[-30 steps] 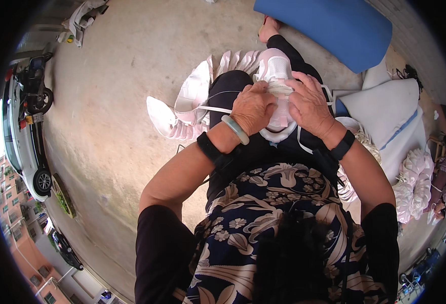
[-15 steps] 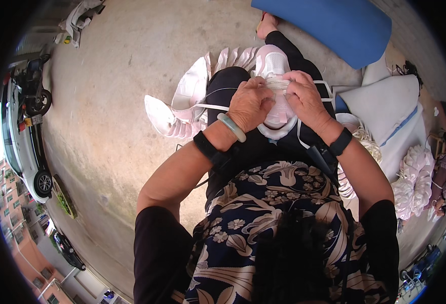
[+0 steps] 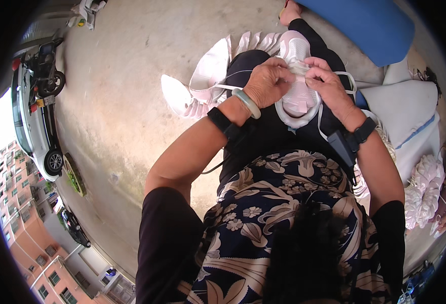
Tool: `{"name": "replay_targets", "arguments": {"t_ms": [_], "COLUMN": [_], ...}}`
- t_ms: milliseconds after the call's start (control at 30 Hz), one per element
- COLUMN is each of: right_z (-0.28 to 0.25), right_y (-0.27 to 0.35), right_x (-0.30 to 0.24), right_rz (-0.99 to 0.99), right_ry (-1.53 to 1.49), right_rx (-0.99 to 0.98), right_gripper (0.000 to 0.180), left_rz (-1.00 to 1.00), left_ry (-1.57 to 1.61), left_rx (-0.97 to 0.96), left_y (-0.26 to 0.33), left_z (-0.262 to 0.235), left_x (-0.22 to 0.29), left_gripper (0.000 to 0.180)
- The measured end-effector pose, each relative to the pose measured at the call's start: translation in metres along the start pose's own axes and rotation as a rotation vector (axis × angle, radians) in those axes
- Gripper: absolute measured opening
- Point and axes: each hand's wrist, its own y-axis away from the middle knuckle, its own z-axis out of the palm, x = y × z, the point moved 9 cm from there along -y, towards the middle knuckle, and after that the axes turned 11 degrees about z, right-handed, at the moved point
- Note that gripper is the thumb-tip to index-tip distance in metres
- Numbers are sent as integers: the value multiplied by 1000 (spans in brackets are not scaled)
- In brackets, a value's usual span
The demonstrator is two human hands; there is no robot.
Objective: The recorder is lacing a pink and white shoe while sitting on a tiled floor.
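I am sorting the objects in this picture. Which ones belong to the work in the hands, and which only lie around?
In the work:
- left hand and right hand, fingers on the laces
- pink and white shoe on the lap

Lying around:
- pile of shoe parts on the floor
- blue cushion
- white sack
- parked car

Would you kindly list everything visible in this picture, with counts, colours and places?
Shoe upper: one, pale pink and white, on the lap, under both hands.
Loose shoe uppers: several, pink-white, fanned on the concrete floor left of the knees.
Cushion: one, blue, top right.
Sack: one, white with a blue stripe, right.
Pink-white pile: one, right edge.
Bangle: one, pale green, left wrist.
Wristbands: two, black, one per wrist.
Left hand: gripping the shoe upper.
Right hand: pinching its top edge.
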Motion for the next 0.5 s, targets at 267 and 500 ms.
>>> {"name": "replay_targets", "arguments": {"t_ms": [267, 500], "right_z": [0, -6], "right_y": [-2, 12], "right_x": [0, -27], "right_rz": [-47, -236], "right_ry": [9, 338], "right_rx": [25, 111], "right_gripper": [6, 11], "left_rz": [-85, -29], "left_ry": [145, -34], "left_rx": [-2, -7], "left_y": [-2, 0], "left_z": [4, 1], "left_x": [-3, 3], "left_gripper": [14, 22]}}
